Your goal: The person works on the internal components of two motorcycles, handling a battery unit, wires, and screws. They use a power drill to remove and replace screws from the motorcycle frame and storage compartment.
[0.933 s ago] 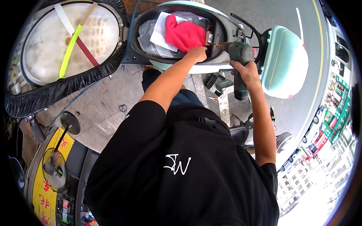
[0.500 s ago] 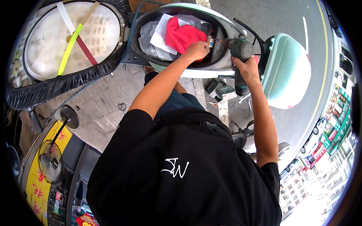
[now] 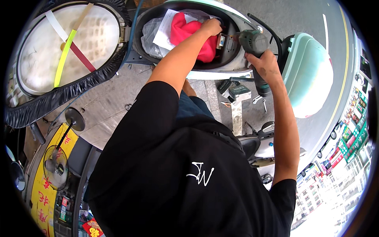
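My right hand [image 3: 265,65] is wrapped round the handle of a green and black cordless drill [image 3: 254,42], its nose pointing left over the right end of a scooter's storage bin [image 3: 228,59]. My left hand [image 3: 212,27], fingers curled, is at the bin's far side; its fingertips and whatever they pinch are hidden. Below that hand a red cloth [image 3: 185,33] lies in the bin, on a white printed paper [image 3: 162,33] and clear plastic bags [image 3: 150,37]. A small metal-and-white part [image 3: 221,41] shows between the cloth and the drill's nose.
The raised seat [image 3: 65,47] with coloured tape strips stands at left. A mint-green top box [image 3: 310,75] is at right. On the ground lie a tool case [image 3: 239,93], spanners [image 3: 257,99] and orange-handled pliers [image 3: 226,104]. A fan [image 3: 56,168] is lower left, another scooter [image 3: 258,146] at right.
My left hand has moved to the far side of the bin, away from the metal part. The drill stays in my right hand, raised slightly. The whole view has shifted a little.
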A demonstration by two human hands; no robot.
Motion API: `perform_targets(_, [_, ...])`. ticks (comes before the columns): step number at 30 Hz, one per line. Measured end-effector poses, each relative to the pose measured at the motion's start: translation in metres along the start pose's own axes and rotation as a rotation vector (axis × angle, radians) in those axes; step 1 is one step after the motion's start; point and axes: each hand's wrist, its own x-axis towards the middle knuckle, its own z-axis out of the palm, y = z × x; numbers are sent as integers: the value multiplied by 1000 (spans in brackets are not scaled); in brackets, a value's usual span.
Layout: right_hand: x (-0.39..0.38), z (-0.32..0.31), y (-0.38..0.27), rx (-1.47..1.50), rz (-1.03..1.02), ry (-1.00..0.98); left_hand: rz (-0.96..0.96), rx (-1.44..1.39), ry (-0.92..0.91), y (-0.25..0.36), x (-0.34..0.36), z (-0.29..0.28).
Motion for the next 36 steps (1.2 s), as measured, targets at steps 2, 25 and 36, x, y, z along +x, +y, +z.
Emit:
perform_targets(2, [4, -9, -28, -44, -30, -44, -7, -4, -3, -17, 3, -4])
perform_targets(25, [-89, 49, 26, 494, -144, -66, -242, -1021, -296, 2, -192, -91])
perform_targets(36, [-62, 239, -95, 136, -689, -253, -440, -1984, 199, -81, -347, -92])
